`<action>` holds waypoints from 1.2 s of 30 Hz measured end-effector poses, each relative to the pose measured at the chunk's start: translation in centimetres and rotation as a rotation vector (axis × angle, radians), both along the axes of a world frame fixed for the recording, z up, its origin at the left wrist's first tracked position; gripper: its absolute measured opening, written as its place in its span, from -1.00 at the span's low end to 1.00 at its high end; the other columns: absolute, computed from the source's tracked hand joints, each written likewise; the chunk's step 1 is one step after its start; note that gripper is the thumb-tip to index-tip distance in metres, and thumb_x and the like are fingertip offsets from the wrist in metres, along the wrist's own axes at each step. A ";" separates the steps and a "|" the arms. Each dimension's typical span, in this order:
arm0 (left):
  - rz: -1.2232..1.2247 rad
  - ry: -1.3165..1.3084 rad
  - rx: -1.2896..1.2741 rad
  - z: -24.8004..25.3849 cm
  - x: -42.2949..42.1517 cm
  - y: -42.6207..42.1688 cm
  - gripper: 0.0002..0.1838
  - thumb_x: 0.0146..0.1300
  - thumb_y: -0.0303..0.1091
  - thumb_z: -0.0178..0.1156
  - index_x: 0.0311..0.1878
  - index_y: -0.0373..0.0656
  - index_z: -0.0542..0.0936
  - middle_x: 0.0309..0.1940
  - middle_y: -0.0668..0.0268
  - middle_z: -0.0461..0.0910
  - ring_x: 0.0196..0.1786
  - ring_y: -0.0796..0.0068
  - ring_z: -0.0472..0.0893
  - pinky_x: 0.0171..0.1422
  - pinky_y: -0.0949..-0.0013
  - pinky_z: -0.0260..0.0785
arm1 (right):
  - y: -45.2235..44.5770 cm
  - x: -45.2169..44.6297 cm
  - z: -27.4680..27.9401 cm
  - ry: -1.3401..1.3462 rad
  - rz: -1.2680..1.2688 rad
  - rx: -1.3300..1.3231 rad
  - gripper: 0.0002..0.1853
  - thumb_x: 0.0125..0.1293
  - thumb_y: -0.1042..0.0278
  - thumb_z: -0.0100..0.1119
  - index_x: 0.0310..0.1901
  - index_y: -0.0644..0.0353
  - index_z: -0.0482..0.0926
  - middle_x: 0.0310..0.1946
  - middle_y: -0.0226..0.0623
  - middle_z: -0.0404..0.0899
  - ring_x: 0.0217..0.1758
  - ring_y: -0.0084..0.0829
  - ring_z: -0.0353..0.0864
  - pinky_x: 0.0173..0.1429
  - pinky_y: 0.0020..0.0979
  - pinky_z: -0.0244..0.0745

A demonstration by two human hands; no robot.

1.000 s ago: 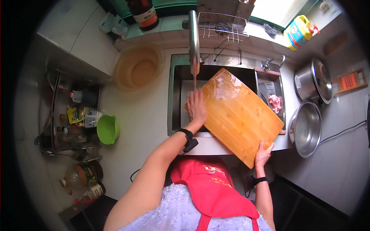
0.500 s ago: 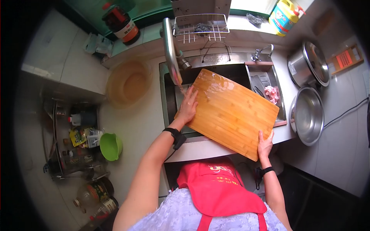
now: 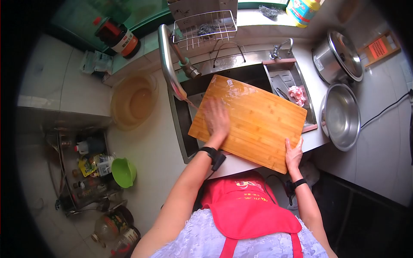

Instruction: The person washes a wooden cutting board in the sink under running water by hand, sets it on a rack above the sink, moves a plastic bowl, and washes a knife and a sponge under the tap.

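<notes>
Where the cutting board lies: tilted across the sink, its near corner projecting past the front edge; wet sheen along its upper-left part. Clock directions below are taken from the board's middle, 12 at the top of the view.
Left hand: at 9 o'clock, slightly blurred, palm down on the board's face; fingers extended flat, grasping nothing.
Right hand: at 4 o'clock, grasping the board's edge near the corner, thumb on the upper face; the fingers beneath are partly hidden.
Wristbands: one black band on the left wrist, another on the right.
Faucet: at 10 o'clock, a thin water stream leaving its outlet by the board's left edge; exact point of contact unclear.
Side compartment: between 1 and 2 o'clock, containing a pink bundle.
Steel basin: at 3 o'clock, just beside the sink.
Lidded steel pot: at 2 o'clock, behind that basin.
Wire rack: at 11 o'clock, holding a dark scourer.
Tan tub: at 9 o'clock, on the counter.
Green bowl: at 8 o'clock, well apart from the board.
Red apron: at 6 o'clock, worn by the person.
</notes>
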State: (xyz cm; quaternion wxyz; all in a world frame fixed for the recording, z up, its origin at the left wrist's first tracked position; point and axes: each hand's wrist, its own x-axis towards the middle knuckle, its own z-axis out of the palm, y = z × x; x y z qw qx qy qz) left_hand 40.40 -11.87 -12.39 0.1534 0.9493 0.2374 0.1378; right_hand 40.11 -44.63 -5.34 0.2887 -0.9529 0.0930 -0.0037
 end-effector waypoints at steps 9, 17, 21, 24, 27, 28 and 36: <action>-0.461 -0.027 -0.285 3.4 -1.9 -3.5 -0.51 0.44 -0.24 -0.02 0.43 0.21 0.39 0.55 0.18 0.10 0.60 0.08 0.00 0.60 -0.15 -0.23 | 0.2 -0.1 1.1 0.032 0.016 0.102 -0.16 0.33 -0.15 0.21 0.39 0.34 0.19 0.01 0.32 0.56 0.09 0.23 0.56 0.12 -0.07 0.49; -0.024 0.005 -0.024 2.2 -3.0 4.0 -0.44 0.47 -0.15 -0.07 0.51 0.09 0.23 0.54 0.09 0.08 0.57 -0.01 0.04 0.55 -0.16 -0.08 | 0.5 -0.1 1.2 0.021 -0.009 0.064 -0.16 0.33 -0.16 0.20 0.39 0.34 0.19 0.00 0.34 0.56 0.07 0.24 0.57 0.11 -0.04 0.48; -0.238 0.074 -0.080 5.6 -4.5 -4.8 -0.42 0.42 -0.10 0.02 0.50 0.17 0.26 0.54 0.08 0.05 0.60 0.03 -0.05 0.59 -0.16 -0.24 | 0.1 -0.1 0.4 0.034 -0.004 -0.019 -0.14 0.33 -0.21 0.17 0.40 0.33 0.18 0.00 0.35 0.55 0.02 0.26 0.59 0.07 -0.01 0.49; -0.419 -0.003 -0.147 6.3 -3.8 -9.9 -0.45 0.41 -0.07 0.02 0.46 0.19 0.33 0.57 0.15 -0.01 0.61 0.02 -0.08 0.60 -0.19 -0.36 | 0.2 0.0 0.5 0.066 -0.010 -0.006 -0.13 0.34 -0.24 0.14 0.41 0.32 0.18 -0.02 0.32 0.57 -0.02 0.25 0.61 0.03 -0.01 0.51; -0.589 -0.010 -0.170 5.1 -2.1 -11.4 -0.45 0.41 -0.08 0.02 0.46 0.19 0.34 0.57 0.19 0.04 0.61 0.07 -0.06 0.60 -0.20 -0.38 | 0.3 0.2 1.0 0.068 -0.010 0.044 -0.15 0.34 -0.20 0.17 0.41 0.32 0.18 -0.04 0.27 0.60 0.01 0.21 0.61 0.05 -0.05 0.51; -0.545 0.045 -0.183 5.0 -1.3 -10.2 -0.47 0.43 -0.11 0.01 0.46 0.25 0.34 0.57 0.19 0.03 0.62 0.10 -0.08 0.60 -0.21 -0.38 | 0.3 0.0 0.9 0.052 -0.003 0.056 -0.15 0.34 -0.19 0.18 0.41 0.32 0.18 -0.04 0.26 0.61 0.02 0.20 0.62 0.05 -0.06 0.51; 0.151 0.115 -0.067 2.1 -1.6 5.5 -0.46 0.48 -0.13 -0.10 0.49 0.10 0.25 0.53 0.10 0.10 0.58 0.02 0.03 0.59 -0.16 -0.20 | 0.2 0.0 1.0 0.009 0.002 0.056 -0.16 0.34 -0.13 0.21 0.40 0.36 0.18 0.05 0.28 0.56 0.11 0.17 0.58 0.14 -0.11 0.48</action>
